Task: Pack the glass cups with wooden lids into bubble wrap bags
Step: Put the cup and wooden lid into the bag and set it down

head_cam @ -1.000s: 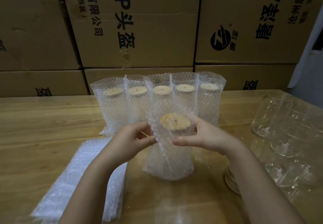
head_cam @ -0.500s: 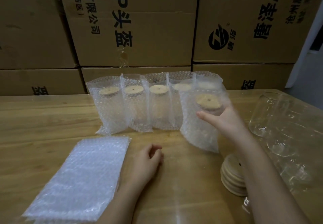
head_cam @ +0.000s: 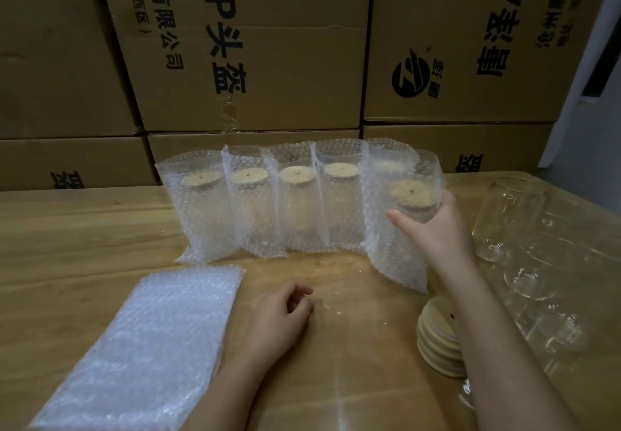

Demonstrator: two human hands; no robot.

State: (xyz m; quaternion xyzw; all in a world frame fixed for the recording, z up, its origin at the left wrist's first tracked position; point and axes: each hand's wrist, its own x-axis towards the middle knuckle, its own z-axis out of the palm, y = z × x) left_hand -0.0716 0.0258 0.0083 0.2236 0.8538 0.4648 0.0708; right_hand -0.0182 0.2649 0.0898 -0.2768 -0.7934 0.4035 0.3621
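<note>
Tabletop (head_cam: pixel 74 229), cartons (head_cam: pixel 285 60) stacked behind, right hand (head_cam: pixel 437 232) gripping bagged cup (head_cam: pixel 396 255), left hand (head_cam: pixel 279 323) relaxed, empty

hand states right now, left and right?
Left hand: open, fingers loosely curled, holding nothing.
Right hand: gripping the bagged cup near its top.

The table (head_cam: pixel 67 229) carries bagged cups (head_cam: pixel 255 208), spare bags (head_cam: pixel 141 346), lids (head_cam: pixel 437 340), glasses (head_cam: pixel 510 222).

"头盔", "有限公司" on cardboard box (head_cam: pixel 285 71)
</note>
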